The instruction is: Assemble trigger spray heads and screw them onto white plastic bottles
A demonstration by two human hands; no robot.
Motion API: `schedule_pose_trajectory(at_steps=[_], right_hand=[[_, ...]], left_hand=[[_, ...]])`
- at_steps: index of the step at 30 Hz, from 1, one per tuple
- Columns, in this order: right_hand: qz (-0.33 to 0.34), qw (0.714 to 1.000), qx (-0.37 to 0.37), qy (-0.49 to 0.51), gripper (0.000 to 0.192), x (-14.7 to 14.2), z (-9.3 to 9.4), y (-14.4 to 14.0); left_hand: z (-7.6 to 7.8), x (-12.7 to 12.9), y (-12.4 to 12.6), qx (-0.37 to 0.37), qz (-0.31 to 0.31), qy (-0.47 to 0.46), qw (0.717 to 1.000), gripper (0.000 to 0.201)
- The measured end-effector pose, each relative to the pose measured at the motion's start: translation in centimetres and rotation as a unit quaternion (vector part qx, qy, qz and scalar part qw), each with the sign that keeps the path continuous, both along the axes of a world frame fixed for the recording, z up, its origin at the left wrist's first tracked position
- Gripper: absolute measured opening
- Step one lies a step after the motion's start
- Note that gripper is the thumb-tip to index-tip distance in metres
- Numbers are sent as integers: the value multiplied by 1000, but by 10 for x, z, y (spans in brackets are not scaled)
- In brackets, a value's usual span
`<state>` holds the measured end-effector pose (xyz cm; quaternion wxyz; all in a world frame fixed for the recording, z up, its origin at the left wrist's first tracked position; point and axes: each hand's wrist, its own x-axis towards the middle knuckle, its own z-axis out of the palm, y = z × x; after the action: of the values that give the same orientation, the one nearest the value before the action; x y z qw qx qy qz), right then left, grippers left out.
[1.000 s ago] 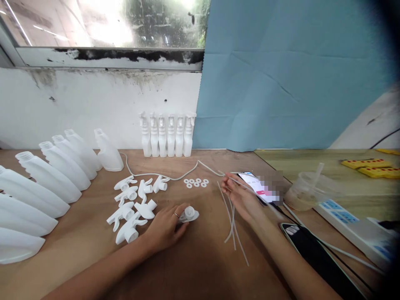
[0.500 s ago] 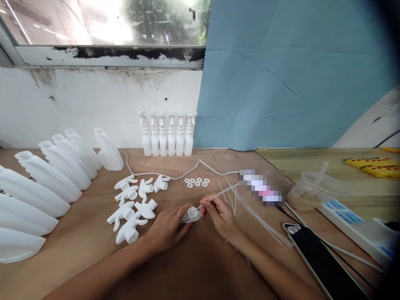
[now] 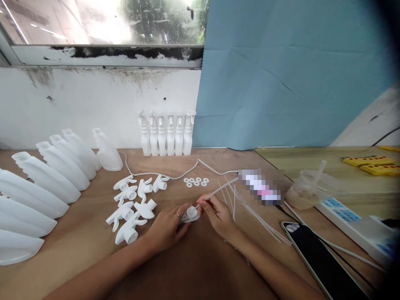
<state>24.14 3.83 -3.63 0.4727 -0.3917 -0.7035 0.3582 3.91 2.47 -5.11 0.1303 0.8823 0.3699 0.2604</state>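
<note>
My left hand (image 3: 167, 227) pins a white spray trigger head (image 3: 191, 214) against the wooden table (image 3: 200, 266). My right hand (image 3: 218, 214) pinches a thin white dip tube (image 3: 220, 189) whose near end meets the open collar of that head. Several more loose tubes (image 3: 262, 221) lie fanned out just right of my right hand. A cluster of spare trigger heads (image 3: 131, 204) lies left of my left hand. Small white washers (image 3: 196, 182) sit in a group beyond both hands.
Open white bottles (image 3: 46, 179) lie in a row at the left. Several assembled spray bottles (image 3: 165, 133) stand at the wall. A white cable (image 3: 175, 175) crosses the table. To the right lie a phone (image 3: 321, 262), a plastic cup (image 3: 308, 189), a power strip (image 3: 353, 223) and yellow pieces (image 3: 368, 163).
My right hand took a tube from the loose pile at the right and carried it left to the trigger head. My left hand stayed on the head.
</note>
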Motion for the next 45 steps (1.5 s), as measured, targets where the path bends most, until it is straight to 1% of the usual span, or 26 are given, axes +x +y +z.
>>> schedule_pose_trajectory(at_steps=[3,6,10,14,16,19,23,28,29,31,33,34,36,38,39,40,42,43,44,45], right_hand=[[9,996,45,-70,14,-4,4,0],[17,988,95,-118,17,-8,8,0],[9,984,105,-144,20,-11,10,0],[16,978,129,-163,22,-12,8,-1],[22,974,146,-171,22,-13,6,-1],[26,970,159,-180,23,-16,4,-1],[26,975,140,-169,23,-17,3,0],[44,990,74,-110,19,-11,-3,1],[38,993,59,-95,17,-8,-4,1],[-1,997,28,-70,19,-2,-5,4],[-47,996,-7,-82,26,8,-5,10],[-57,992,-28,-111,33,15,-5,15],[-51,976,-91,-189,49,32,-3,24],[-64,947,-157,-272,61,50,2,32],[-82,930,-168,-316,64,58,4,34],[-106,914,-158,-358,64,65,7,36],[-151,889,-106,-418,59,71,12,36],[-161,886,-70,-429,53,70,14,35],[-158,891,-34,-424,47,67,15,33],[-143,902,2,-407,40,62,16,30]], left_hand=[[0,0,0,3,1,1,1000,50],[-1,1,0,8,0,1,1000,50],[-2,2,0,14,0,0,1000,48],[-2,2,0,22,-5,-9,1000,49],[-2,2,0,29,-8,-10,999,47],[-1,2,0,17,-4,-2,1000,41],[0,1,0,-2,-4,-3,1000,42],[1,0,-1,2,-2,-7,1000,47],[2,0,-2,2,0,-7,1000,46],[2,0,-2,-3,7,-2,1000,43],[2,-1,-2,-8,16,9,1000,40],[2,-1,-2,-8,19,13,1000,39],[2,-2,-2,-4,20,13,1000,39],[3,-2,-2,-4,19,8,1000,39],[3,-2,-2,-4,19,6,1000,38],[3,-2,-2,-3,20,4,1000,38],[3,-2,-2,-5,22,4,1000,37],[3,-2,-3,-7,23,4,1000,37],[3,-2,-3,-9,24,3,1000,37],[3,-2,-3,-11,26,2,1000,38]])
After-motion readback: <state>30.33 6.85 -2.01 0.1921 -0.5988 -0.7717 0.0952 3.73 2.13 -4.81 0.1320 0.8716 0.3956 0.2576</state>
